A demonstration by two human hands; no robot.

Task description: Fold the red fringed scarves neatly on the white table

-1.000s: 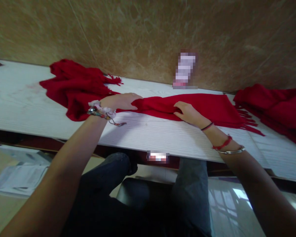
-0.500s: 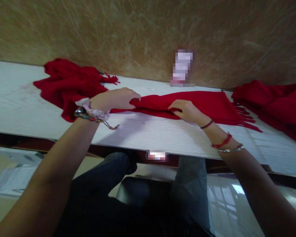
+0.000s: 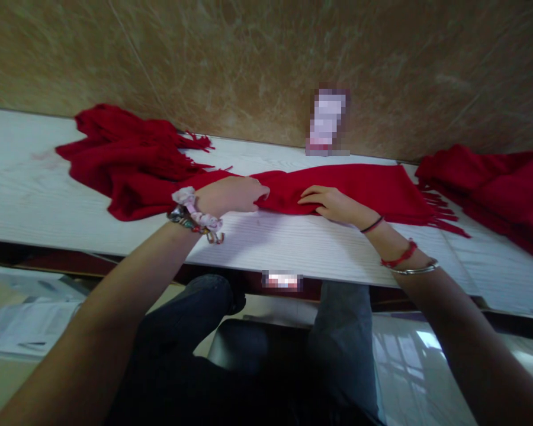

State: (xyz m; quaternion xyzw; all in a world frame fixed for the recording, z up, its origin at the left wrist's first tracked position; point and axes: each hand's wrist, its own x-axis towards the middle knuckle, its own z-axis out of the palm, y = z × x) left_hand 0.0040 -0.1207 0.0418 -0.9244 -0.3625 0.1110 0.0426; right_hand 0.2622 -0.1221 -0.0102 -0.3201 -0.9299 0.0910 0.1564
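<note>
A red fringed scarf (image 3: 359, 186) lies lengthwise on the white tabletop, folded into a narrow strip, its fringe at the right end. My left hand (image 3: 233, 195) is closed on the scarf's near edge, fingers curled and thumb toward the right. My right hand (image 3: 331, 204) lies to the right of it with fingers stretched out flat on the cloth, holding nothing. Beyond my left hand the strip runs into a crumpled red heap of cloth (image 3: 124, 154); where one piece ends and another begins I cannot tell.
Another red bundle of cloth (image 3: 493, 189) lies at the right end of the white table (image 3: 266, 242). A brown marbled wall (image 3: 231, 71) rises behind, with a blurred-out label (image 3: 327, 118) on it. Papers (image 3: 31, 325) show below the table at the left.
My left hand has moved right and slightly nearer along the scarf. The gap in the fold between my hands has closed, and my right fingers now lie flatter on the cloth.
</note>
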